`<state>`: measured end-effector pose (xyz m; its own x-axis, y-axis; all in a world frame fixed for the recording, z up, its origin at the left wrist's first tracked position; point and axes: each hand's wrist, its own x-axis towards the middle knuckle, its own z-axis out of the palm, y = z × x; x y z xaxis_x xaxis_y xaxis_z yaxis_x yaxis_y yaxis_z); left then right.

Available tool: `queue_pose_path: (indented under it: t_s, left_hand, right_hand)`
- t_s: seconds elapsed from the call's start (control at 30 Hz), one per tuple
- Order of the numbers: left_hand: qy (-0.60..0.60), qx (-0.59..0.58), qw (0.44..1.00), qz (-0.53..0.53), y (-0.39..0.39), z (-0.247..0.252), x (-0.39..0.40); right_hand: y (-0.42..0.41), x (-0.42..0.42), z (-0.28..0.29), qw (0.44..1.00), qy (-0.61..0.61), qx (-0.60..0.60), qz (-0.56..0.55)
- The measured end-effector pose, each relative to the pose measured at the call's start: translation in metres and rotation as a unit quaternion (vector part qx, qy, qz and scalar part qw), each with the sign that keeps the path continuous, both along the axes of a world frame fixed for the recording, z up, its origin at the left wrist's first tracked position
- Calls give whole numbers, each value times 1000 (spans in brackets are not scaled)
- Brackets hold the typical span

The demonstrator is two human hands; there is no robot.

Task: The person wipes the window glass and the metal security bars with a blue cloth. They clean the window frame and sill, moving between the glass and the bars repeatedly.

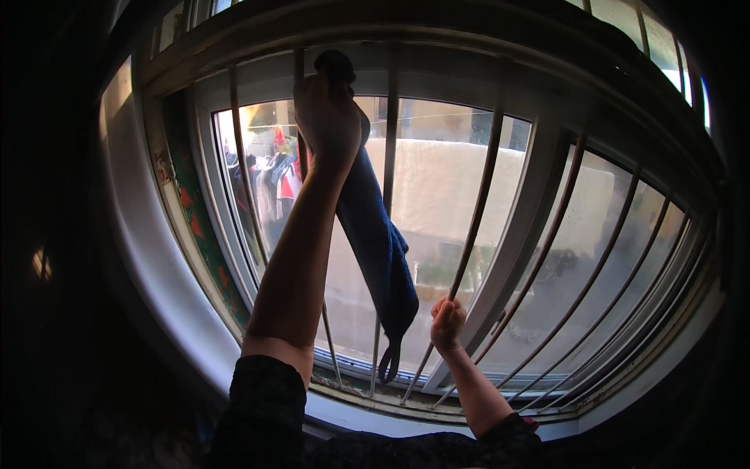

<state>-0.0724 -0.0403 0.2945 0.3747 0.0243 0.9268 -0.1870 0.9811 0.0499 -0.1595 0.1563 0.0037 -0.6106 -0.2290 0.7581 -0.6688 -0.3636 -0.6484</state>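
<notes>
My left hand (328,117) is raised high against the window bars, closed on a dark blue cloth (375,234). A bunched end of the cloth shows above the fist; the rest hangs down past my wrist, with a loop (391,360) at its lower tip. Lower and to the right, my right hand (448,322) grips a thin metal window bar (477,234). Behind the bars stands a white-framed window (518,234) with glass panes (445,187). My left fingers are in shadow and partly hidden.
More upright bars (562,228) cross the window to the right. A wooden frame with peeling green and red paint (196,223) runs down the left side. The sill (363,410) lies below. Through the glass, hanging clothes (275,176) and a pale wall (436,187) show.
</notes>
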Motion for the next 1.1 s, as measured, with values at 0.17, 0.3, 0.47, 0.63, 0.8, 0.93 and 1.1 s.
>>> queue_pose_path:
  t_s: [0.17, 0.3, 0.47, 0.63, 0.8, 0.93, 1.1]
  left_hand:
    - [-76, 35, 997, 0, 2, 32, -19]
    - [-98, -113, 989, -2, -3, 25, -45]
    - [-188, -112, 971, -94, 0, 33, -43]
    - [-261, -166, 951, 16, -5, 33, -34]
    - [-288, -366, 883, 51, 47, 28, -63]
    - [-188, -430, 882, -50, 59, 36, -78]
    - [-173, -349, 917, -88, 47, 35, -75]
  right_hand:
    - [-1, 4, -1, 1000, -17, -6, 19]
    - [-2, 0, -6, 999, -19, -7, 32]
    - [-5, -3, -6, 1000, -1, -7, 18]
    - [-6, 1, -6, 1000, 5, 22, 18]
    - [-3, 2, 1, 1000, -8, -15, 10]
    - [-1, 1, 0, 1000, -4, -6, 13]
    - [1, -2, -5, 1000, -7, 6, 20]
